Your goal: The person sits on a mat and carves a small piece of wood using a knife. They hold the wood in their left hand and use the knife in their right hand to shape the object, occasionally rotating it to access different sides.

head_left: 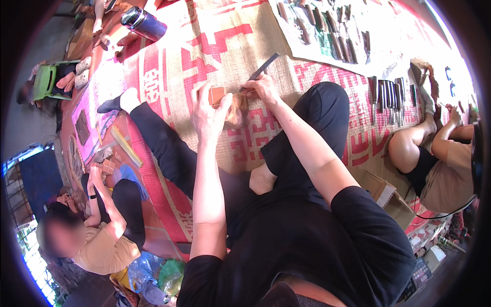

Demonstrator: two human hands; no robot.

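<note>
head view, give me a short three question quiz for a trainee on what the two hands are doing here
1. True or false: the left hand holds a small reddish-brown block.
2. What does the right hand hold? A) a dark flat carving tool B) a cup C) a brush
3. Fill in: the person sits on a woven ____ with red patterns.

Key
1. True: the block sits at the fingertips of the left hand.
2. A: the tool slants up and to the right from the right hand's grip.
3. Mat: more tools lie in a row on it to the right.
</note>
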